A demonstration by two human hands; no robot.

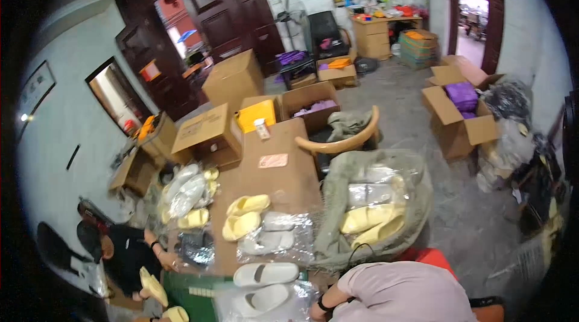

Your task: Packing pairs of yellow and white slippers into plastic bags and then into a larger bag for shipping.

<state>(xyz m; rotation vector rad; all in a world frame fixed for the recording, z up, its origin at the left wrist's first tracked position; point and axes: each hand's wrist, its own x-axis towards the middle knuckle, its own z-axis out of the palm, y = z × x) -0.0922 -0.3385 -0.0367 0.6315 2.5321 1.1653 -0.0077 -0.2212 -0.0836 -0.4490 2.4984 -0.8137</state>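
Note:
Neither my left hand nor my right hand can be made out as my own. At the bottom edge lies a pair of white slide slippers (265, 275) on clear plastic, over a green mat (188, 286). Beyond them, grey slippers (271, 242) rest in clear bags. Yellow slippers (246, 204) lie loose beside these. Another yellow slipper (177, 314) shows at the lower left edge, with a bit of a hand by it; whose hand it is I cannot tell.
A person in black (129, 262) at left holds a yellow slipper (154, 286). A person in a pink shirt (404, 295) leans in at lower right. A fabric-lined basket (325, 240) holds bagged slippers. Cardboard boxes (208, 135) and a curved wooden chair back (344, 141) stand beyond.

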